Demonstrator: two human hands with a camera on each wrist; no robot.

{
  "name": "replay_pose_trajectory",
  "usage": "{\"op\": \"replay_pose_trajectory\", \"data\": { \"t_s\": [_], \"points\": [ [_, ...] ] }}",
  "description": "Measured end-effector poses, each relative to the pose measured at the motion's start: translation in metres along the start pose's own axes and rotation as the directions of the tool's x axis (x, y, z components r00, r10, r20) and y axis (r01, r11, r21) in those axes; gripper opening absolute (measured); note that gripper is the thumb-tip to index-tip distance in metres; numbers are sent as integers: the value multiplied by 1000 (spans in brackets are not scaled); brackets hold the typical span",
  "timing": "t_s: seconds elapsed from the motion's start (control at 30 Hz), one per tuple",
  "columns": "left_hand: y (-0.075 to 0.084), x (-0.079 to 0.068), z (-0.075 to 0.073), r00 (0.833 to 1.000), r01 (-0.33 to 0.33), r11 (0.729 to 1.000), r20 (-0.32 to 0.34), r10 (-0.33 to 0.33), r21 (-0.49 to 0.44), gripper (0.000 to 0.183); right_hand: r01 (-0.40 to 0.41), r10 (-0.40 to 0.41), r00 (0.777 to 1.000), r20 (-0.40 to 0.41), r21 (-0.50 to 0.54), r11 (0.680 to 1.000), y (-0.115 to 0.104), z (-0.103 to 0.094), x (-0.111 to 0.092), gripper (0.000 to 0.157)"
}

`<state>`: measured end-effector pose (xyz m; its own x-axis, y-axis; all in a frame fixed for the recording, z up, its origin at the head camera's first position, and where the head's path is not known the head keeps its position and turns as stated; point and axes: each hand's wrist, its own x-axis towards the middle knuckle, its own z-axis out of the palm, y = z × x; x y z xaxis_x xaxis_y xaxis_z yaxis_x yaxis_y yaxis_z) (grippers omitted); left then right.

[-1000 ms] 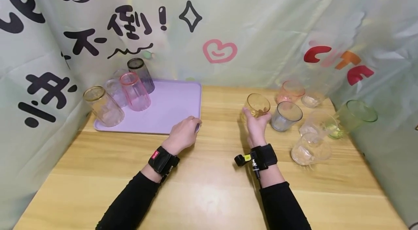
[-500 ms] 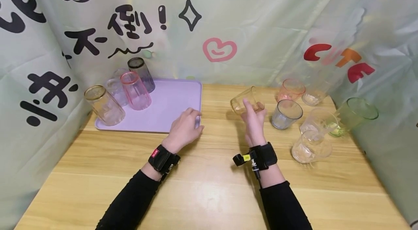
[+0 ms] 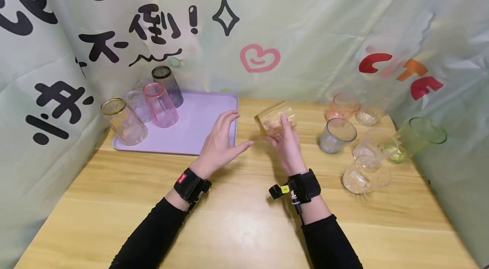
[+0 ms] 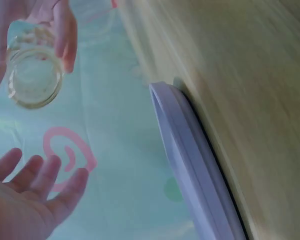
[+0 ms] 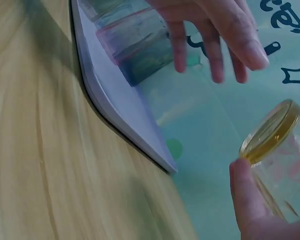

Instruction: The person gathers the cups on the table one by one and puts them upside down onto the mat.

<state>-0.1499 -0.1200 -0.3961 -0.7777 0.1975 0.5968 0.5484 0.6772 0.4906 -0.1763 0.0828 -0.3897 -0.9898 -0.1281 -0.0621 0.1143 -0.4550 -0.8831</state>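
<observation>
My right hand (image 3: 288,146) grips an amber-tinted drinking glass (image 3: 276,119) above the table, right of the tray. The glass lies tipped on its side, its thick amber base (image 5: 272,130) pointing left toward my other hand. My left hand (image 3: 219,144) is spread with nothing in it, over the right edge of the lilac tray (image 3: 202,122). In the left wrist view, its fingertips (image 4: 80,175) are apart from the glass. On the tray's left side stand bottom-up glasses: an amber one (image 3: 124,124), a pink one (image 3: 162,107), a dark grey one (image 3: 170,86) and a clear one (image 3: 137,105).
Several upright glasses stand at the table's right: a grey-blue one (image 3: 336,136), a pink one (image 3: 341,107), a green one (image 3: 418,137) and clear ones, including a front glass (image 3: 361,177). A printed cloth backdrop (image 3: 305,27) closes off the back and sides.
My right hand has lifted the amber glass from beside the grey-blue one, tipped it sideways and brought it left. My left hand has spread its fingers and risen from the tray's edge.
</observation>
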Motion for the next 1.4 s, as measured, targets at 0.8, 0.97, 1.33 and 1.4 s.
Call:
{"op": "replay_pose_trajectory", "data": {
  "t_s": [0.8, 0.97, 1.33, 1.4],
  "points": [
    [2, 12, -6, 981, -185, 979, 44, 189, -87, 92, -95, 107, 961, 256, -62, 994, 24, 37, -10, 62],
    [-1, 9, -13, 988, -150, 985, 30, 153, -90, 89, -85, 117, 955, 274, -127, 988, 26, 34, -13, 61],
    [-9, 11, -47, 988, -133, 988, -91, 126, -76, 83, 143, 22, 929, 369, -416, 898, 20, 43, -4, 54],
    [-11, 13, -55, 984, -134, 989, -124, 127, -54, 82, 181, -1, 931, 366, -457, 871, 18, 48, -1, 53]
  ]
}}
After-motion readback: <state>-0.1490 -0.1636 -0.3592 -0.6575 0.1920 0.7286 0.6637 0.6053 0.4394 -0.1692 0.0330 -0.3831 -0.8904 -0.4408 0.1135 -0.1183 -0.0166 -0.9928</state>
